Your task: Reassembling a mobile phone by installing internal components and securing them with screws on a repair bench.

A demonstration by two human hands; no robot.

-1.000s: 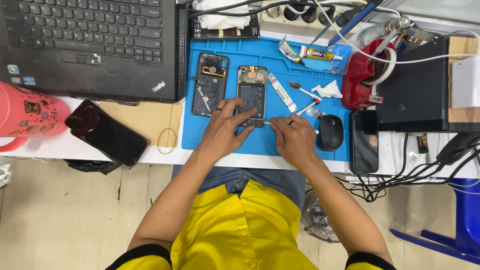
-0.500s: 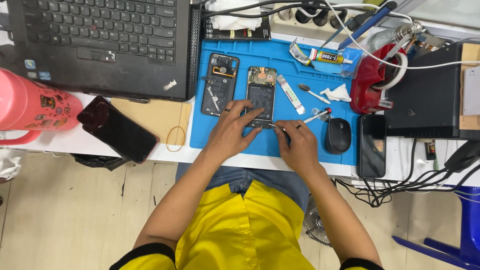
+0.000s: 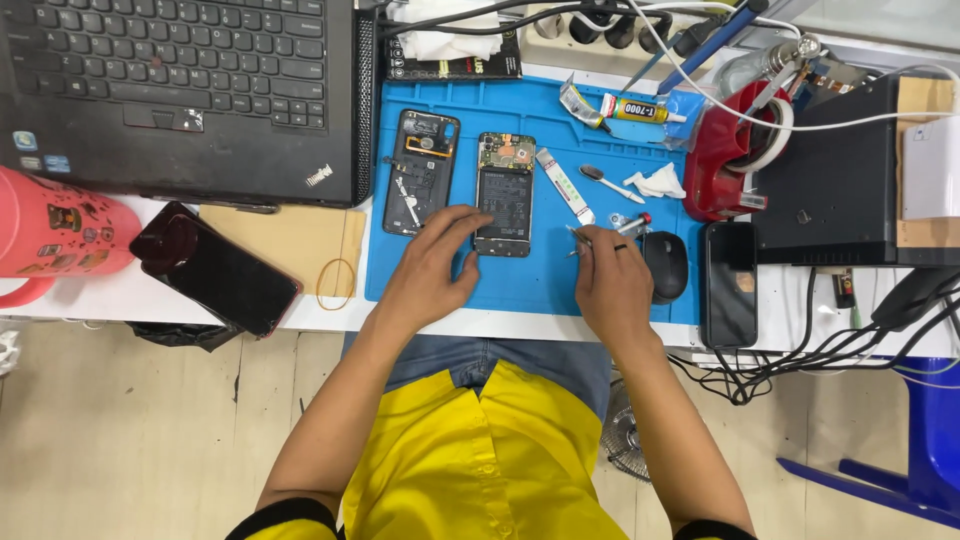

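An opened phone (image 3: 504, 194), back cover off, dark battery and green circuit board exposed, lies at the centre of a blue work mat (image 3: 540, 120). The left hand (image 3: 432, 268), fingers loosely spread, touches its lower edge from 7 o'clock. At 3 o'clock, the right hand (image 3: 610, 285) pinches thin metal tweezers (image 3: 582, 236).
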